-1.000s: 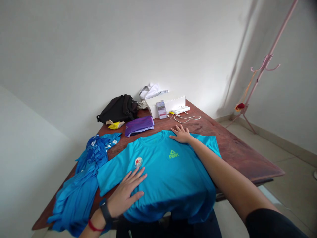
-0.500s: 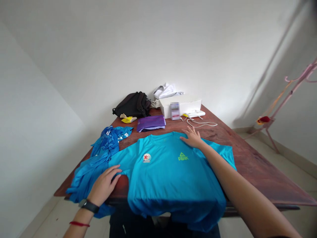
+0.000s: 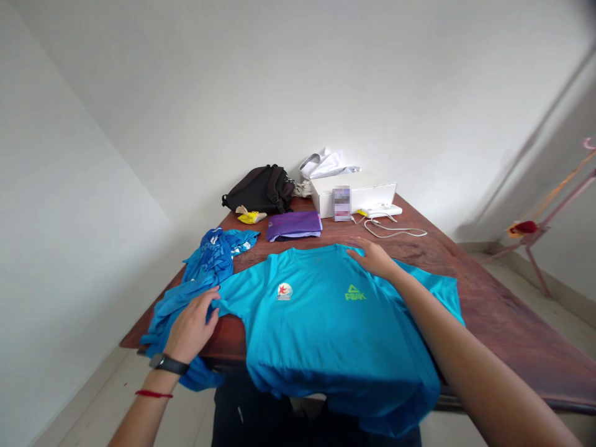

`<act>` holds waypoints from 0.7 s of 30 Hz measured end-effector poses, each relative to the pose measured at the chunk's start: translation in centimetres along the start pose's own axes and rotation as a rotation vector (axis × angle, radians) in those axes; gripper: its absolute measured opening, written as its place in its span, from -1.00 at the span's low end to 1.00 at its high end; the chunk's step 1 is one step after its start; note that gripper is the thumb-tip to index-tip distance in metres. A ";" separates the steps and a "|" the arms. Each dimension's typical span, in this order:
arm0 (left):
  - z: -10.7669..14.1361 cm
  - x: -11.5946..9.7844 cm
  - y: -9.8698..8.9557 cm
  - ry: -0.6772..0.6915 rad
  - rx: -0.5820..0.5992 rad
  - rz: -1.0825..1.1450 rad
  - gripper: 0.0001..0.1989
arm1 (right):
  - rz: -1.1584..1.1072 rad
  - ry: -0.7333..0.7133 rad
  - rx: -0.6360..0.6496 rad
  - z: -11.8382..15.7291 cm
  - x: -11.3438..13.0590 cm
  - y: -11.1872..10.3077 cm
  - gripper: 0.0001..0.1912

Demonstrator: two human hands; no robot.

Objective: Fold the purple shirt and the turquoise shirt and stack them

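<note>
A bright blue T-shirt [image 3: 316, 329] lies front up, collar away from me, its bottom hanging over the table's near edge. It has a round red-and-white badge and a green PEAK logo. My left hand [image 3: 190, 326] rests at the end of the left-side sleeve, thumb and fingers apart, slightly bent. On the shoulder right of the collar lies my right hand [image 3: 375, 257], its fingers stretched and partly over the shirt's top edge. A crumpled heap of blue clothing [image 3: 205, 267] sits beside the left-side sleeve, partly hidden by my left hand.
On the wooden table [image 3: 493, 335] stand a black backpack [image 3: 258, 189], folded purple cloth [image 3: 295, 225], a yellow item [image 3: 251, 217] and a white box [image 3: 367, 192] with white cloth [image 3: 326, 164]. A white device [image 3: 382, 211] trails a cable. A pink stand [image 3: 540, 267] is right.
My left hand has slid left to the sleeve's end. My right hand's fingers have drawn closer together at the shoulder. The view has shifted slightly to the left.
</note>
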State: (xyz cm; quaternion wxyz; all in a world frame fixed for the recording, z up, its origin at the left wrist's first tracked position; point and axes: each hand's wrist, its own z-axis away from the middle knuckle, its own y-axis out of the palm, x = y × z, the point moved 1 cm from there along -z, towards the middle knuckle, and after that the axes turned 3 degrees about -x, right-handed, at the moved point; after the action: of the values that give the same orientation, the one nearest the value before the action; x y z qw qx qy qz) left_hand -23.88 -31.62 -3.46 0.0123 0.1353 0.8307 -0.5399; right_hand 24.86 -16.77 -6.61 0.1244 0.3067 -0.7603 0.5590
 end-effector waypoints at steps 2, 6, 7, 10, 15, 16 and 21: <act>0.5 -0.1 0.6 -0.171 -0.124 0.016 -0.59 | -0.127 -0.054 -0.050 0.0 0.9 -0.7 -0.55; 0.8 -0.7 1.4 -0.454 -0.130 0.150 -0.45 | -0.222 -0.068 -0.070 0.2 2.0 -1.3 -0.62; 0.6 -0.9 1.4 -0.515 -0.103 0.192 -0.45 | -0.217 -0.077 -0.068 0.2 2.2 -1.3 -0.63; -0.6 -1.5 1.2 -0.669 0.029 0.339 -0.39 | -0.191 -0.097 -0.053 0.3 2.6 -1.2 -0.64; -1.9 -1.7 2.0 -0.583 0.099 0.427 -0.42 | -0.193 -0.113 0.007 0.5 3.1 -0.8 -0.63; -1.9 -1.7 2.1 -0.542 0.041 0.419 -0.47 | -0.187 -0.117 0.020 0.5 3.2 -0.8 -0.63; -2.4 -3.3 1.7 -0.403 -0.297 0.454 -0.62 | -0.140 -0.102 0.091 0.7 3.5 -0.3 -0.64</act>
State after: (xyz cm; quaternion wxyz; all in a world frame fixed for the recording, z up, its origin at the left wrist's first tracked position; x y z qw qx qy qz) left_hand -19.99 -29.48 -3.43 0.3155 0.2042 0.8299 -0.4124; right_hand 22.39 -18.60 -4.72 0.1102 0.3925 -0.7160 0.5667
